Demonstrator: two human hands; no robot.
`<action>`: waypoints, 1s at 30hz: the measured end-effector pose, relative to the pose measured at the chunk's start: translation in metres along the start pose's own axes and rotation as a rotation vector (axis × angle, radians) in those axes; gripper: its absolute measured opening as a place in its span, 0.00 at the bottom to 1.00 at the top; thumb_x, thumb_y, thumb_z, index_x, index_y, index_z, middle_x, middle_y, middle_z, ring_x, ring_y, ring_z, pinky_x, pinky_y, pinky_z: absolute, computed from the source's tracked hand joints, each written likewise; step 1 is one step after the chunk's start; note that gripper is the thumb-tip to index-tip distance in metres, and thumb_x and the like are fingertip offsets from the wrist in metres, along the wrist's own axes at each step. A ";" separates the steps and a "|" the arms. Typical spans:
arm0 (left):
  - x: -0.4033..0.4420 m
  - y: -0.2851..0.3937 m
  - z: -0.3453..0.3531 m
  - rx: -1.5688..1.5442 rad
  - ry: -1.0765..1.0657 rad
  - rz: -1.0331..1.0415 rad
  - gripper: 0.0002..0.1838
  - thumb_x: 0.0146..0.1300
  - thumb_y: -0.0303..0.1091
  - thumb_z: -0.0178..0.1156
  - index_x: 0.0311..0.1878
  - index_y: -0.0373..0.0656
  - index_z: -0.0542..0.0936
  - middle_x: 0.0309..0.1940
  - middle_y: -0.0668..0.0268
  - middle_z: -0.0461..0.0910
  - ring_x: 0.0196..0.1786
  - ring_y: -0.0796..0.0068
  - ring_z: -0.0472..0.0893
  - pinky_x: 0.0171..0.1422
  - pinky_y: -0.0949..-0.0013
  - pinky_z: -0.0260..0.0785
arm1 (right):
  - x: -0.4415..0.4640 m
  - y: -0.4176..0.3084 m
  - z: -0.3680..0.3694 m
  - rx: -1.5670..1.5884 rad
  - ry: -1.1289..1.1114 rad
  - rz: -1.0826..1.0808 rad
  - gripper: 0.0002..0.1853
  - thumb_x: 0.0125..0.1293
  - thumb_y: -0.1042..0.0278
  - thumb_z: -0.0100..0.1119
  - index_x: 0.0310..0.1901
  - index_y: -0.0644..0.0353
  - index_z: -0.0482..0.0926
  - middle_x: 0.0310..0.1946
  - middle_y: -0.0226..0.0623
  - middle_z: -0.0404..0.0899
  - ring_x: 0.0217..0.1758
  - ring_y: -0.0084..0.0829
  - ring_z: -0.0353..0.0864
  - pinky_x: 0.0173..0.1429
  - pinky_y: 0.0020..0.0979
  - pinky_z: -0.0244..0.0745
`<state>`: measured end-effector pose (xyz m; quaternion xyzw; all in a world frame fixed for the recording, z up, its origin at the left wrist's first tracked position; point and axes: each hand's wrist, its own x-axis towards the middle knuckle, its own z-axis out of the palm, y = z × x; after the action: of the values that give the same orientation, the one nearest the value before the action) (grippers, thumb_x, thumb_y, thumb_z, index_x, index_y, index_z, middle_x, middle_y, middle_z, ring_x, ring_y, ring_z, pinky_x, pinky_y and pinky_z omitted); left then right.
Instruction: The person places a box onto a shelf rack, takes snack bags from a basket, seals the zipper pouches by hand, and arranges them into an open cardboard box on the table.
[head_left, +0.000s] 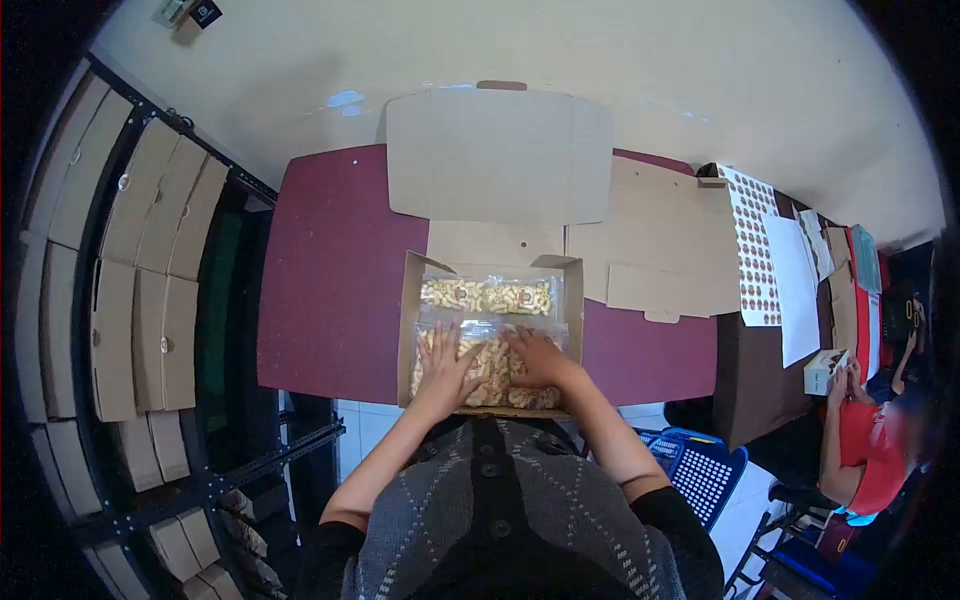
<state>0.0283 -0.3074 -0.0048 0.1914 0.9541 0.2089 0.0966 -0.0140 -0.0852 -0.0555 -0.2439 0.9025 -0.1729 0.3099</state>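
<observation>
An open cardboard box (408, 300) stands at the front of the dark red table, its lid (500, 160) raised behind it. Clear packs of pale snack pieces (490, 296) fill its back part, and more packs with yellowish and brown pieces (490, 375) lie in front. My left hand (445, 368) rests on the front packs at the left, fingers spread. On the right side of the same packs lies my right hand (535, 357), its fingers also apart. Neither hand grips anything that I can see.
Flattened cardboard (665, 240) lies right of the box on the table (325, 280). Farther right are a sticker sheet (752, 240) and white paper (790, 290). Shelves with cartons (145, 330) stand left. A seated person in red (868, 450) holds a small box (824, 372) near a blue chair (700, 475).
</observation>
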 end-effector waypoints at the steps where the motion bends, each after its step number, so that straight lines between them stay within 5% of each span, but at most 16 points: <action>1: 0.008 -0.001 -0.003 0.023 0.000 -0.026 0.29 0.60 0.47 0.58 0.64 0.54 0.66 0.72 0.53 0.41 0.73 0.41 0.37 0.70 0.33 0.29 | 0.005 0.007 -0.006 0.126 -0.022 -0.065 0.42 0.58 0.49 0.58 0.70 0.54 0.51 0.69 0.55 0.49 0.71 0.53 0.52 0.70 0.45 0.53; 5: 0.061 -0.021 0.000 0.020 0.076 0.005 0.31 0.63 0.49 0.54 0.67 0.50 0.62 0.72 0.52 0.46 0.73 0.43 0.42 0.73 0.42 0.33 | 0.033 0.005 -0.031 0.362 0.247 0.002 0.33 0.55 0.62 0.63 0.63 0.56 0.65 0.59 0.54 0.65 0.62 0.53 0.64 0.61 0.43 0.65; 7: 0.081 -0.045 0.019 0.021 0.025 -0.029 0.31 0.64 0.51 0.52 0.67 0.49 0.62 0.71 0.53 0.49 0.73 0.45 0.44 0.74 0.43 0.34 | 0.044 0.006 -0.031 0.036 0.595 -0.013 0.24 0.55 0.66 0.62 0.55 0.55 0.73 0.47 0.46 0.71 0.53 0.48 0.69 0.52 0.41 0.70; 10: 0.091 -0.071 0.036 0.071 -0.067 -0.088 0.31 0.66 0.54 0.45 0.67 0.46 0.61 0.70 0.57 0.55 0.74 0.53 0.47 0.75 0.50 0.35 | 0.049 0.011 -0.027 -0.018 0.619 0.050 0.23 0.53 0.68 0.62 0.53 0.53 0.74 0.39 0.42 0.70 0.48 0.44 0.70 0.50 0.40 0.70; 14: 0.083 -0.063 0.027 0.075 -0.082 -0.061 0.30 0.66 0.52 0.46 0.67 0.46 0.61 0.70 0.57 0.53 0.74 0.52 0.46 0.75 0.49 0.35 | 0.038 0.004 -0.034 0.013 0.580 0.041 0.24 0.50 0.72 0.57 0.53 0.52 0.75 0.41 0.43 0.71 0.51 0.42 0.70 0.52 0.39 0.70; 16: 0.079 -0.056 0.019 0.070 0.094 0.047 0.28 0.65 0.51 0.48 0.65 0.48 0.65 0.71 0.58 0.53 0.73 0.50 0.47 0.75 0.49 0.36 | 0.031 0.002 -0.044 0.097 0.529 0.041 0.23 0.52 0.74 0.56 0.53 0.55 0.75 0.44 0.44 0.71 0.52 0.44 0.70 0.54 0.40 0.69; 19: 0.060 -0.040 -0.034 0.089 0.243 -0.013 0.29 0.65 0.50 0.49 0.68 0.50 0.62 0.71 0.56 0.51 0.74 0.49 0.46 0.75 0.49 0.35 | 0.010 0.011 -0.058 0.256 0.811 -0.023 0.18 0.63 0.68 0.52 0.56 0.56 0.72 0.49 0.48 0.71 0.55 0.45 0.69 0.56 0.38 0.68; 21: 0.043 -0.055 -0.042 0.081 0.346 -0.088 0.30 0.65 0.49 0.49 0.68 0.49 0.60 0.71 0.55 0.51 0.74 0.49 0.45 0.75 0.49 0.35 | -0.013 0.019 -0.066 0.259 1.101 0.088 0.20 0.58 0.73 0.54 0.54 0.61 0.72 0.47 0.49 0.73 0.52 0.48 0.70 0.56 0.40 0.68; 23: 0.027 -0.084 -0.032 -0.270 0.558 -0.296 0.31 0.67 0.51 0.46 0.69 0.47 0.58 0.71 0.54 0.51 0.74 0.53 0.45 0.75 0.53 0.36 | -0.029 0.049 -0.052 0.323 1.170 0.226 0.20 0.63 0.68 0.53 0.56 0.63 0.70 0.48 0.46 0.73 0.53 0.44 0.71 0.58 0.40 0.66; 24: 0.022 -0.087 -0.022 -0.270 0.563 -0.295 0.31 0.67 0.51 0.46 0.69 0.47 0.58 0.71 0.54 0.51 0.74 0.53 0.45 0.75 0.53 0.36 | -0.030 0.063 -0.038 0.321 1.172 0.222 0.20 0.63 0.68 0.53 0.56 0.63 0.70 0.48 0.46 0.73 0.53 0.44 0.71 0.58 0.40 0.66; 26: 0.004 -0.090 0.004 -0.887 0.369 -0.461 0.32 0.69 0.53 0.42 0.70 0.45 0.55 0.72 0.56 0.49 0.74 0.58 0.45 0.75 0.57 0.37 | -0.031 0.085 -0.004 1.404 0.837 0.304 0.25 0.67 0.60 0.51 0.62 0.63 0.65 0.57 0.45 0.69 0.62 0.40 0.65 0.65 0.39 0.59; 28: -0.006 -0.092 0.017 -1.492 0.125 -0.603 0.34 0.70 0.56 0.37 0.71 0.43 0.53 0.72 0.57 0.47 0.74 0.62 0.45 0.75 0.62 0.38 | -0.028 0.072 0.024 1.281 0.778 0.351 0.27 0.68 0.60 0.49 0.65 0.62 0.59 0.61 0.43 0.65 0.65 0.38 0.63 0.67 0.36 0.57; 29: -0.002 -0.062 0.014 -1.351 0.206 -0.694 0.39 0.68 0.59 0.39 0.72 0.39 0.48 0.72 0.57 0.48 0.73 0.63 0.49 0.74 0.64 0.43 | -0.024 0.060 0.037 1.160 0.719 0.400 0.30 0.70 0.60 0.47 0.69 0.62 0.54 0.65 0.41 0.61 0.67 0.36 0.61 0.68 0.33 0.56; 30: -0.003 -0.078 0.036 -0.953 0.152 -0.452 0.35 0.70 0.52 0.40 0.73 0.43 0.46 0.73 0.58 0.45 0.74 0.64 0.44 0.75 0.66 0.38 | -0.023 0.043 0.045 1.092 0.777 0.162 0.33 0.70 0.57 0.46 0.71 0.60 0.47 0.70 0.43 0.53 0.71 0.36 0.53 0.72 0.32 0.48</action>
<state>0.0153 -0.3616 -0.0703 -0.0995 0.7752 0.6065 0.1460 0.0166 -0.0451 -0.0985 0.0963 0.7470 -0.6556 0.0538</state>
